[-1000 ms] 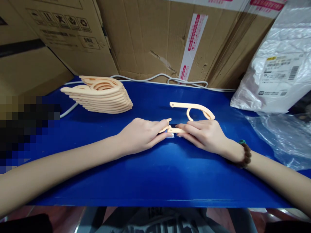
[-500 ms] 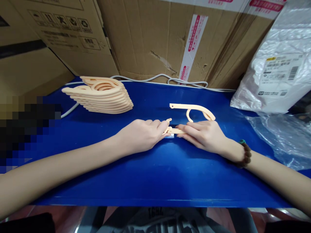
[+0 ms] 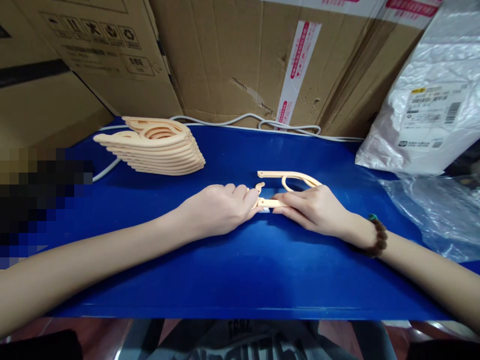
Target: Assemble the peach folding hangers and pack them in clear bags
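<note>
A cream plastic folding hanger [image 3: 287, 174] is between my hands, its long curved arm standing out beyond my right fingers. My left hand [image 3: 227, 211] is closed around one end of it; a small hooked tip [image 3: 260, 186] pokes out past the thumb. From the other side, my right hand [image 3: 310, 206] pinches a straight bar of the hanger [image 3: 270, 203] between thumb and fingers. The joint near my left thumb is partly covered, and my palms hide the rest. A neat stack of cream hangers [image 3: 161, 155] lies to the left, behind my left hand.
Cardboard boxes [image 3: 232, 55] stand along the back of the blue table [image 3: 225, 275]. A white cable [image 3: 225, 122] runs along their foot. On the right are a white labelled parcel bag [image 3: 423, 110] and clear plastic film [image 3: 438, 215].
The hanger's curved arm has swung down towards my right hand and slightly left. My right hand has shifted a little left; the left hand stays almost in place.
</note>
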### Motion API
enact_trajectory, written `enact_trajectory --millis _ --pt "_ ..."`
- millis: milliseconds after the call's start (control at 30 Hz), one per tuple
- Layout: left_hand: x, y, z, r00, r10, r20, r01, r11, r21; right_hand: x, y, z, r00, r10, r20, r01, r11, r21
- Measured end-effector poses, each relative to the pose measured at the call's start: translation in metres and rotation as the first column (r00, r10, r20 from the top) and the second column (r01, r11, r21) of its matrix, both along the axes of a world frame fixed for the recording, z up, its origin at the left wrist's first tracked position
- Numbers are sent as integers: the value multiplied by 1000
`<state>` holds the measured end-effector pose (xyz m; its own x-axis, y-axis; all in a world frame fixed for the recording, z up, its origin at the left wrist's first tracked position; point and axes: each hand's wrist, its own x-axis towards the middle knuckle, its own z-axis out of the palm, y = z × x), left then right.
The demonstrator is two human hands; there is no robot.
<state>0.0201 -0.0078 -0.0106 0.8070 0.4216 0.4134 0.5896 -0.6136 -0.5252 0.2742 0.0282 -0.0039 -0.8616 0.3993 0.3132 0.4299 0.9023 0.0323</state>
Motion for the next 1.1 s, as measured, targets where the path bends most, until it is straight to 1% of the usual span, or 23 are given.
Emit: enact_trajectory --millis 133,267,467,667,900,1100 --pt "0 1 1 1000 -13 2 13 999 52 -1 1 1 1000 20 -18 -20 999 -36" --pt "1 5 -1 997 -52 65 50 998 39 -1 0 1 1000 -4 17 4 1000 -19" --pt "1 6 -2 985 -74 154 80 996 -31 -1 -2 0 999 -10 33 8 998 65" --pt "0 5 -2 980 -70 184 85 993 -76 -1 -3 1 1000 9 10 -11 991 136" --pt "-3 4 -2 978 -43 204 87 974 -210 -2 -2 1 999 -19 28 15 994 112" --pt "-3 3 -1 972 -27 232 94 955 -281 -1 -1 0 999 -16 32 14 998 66"
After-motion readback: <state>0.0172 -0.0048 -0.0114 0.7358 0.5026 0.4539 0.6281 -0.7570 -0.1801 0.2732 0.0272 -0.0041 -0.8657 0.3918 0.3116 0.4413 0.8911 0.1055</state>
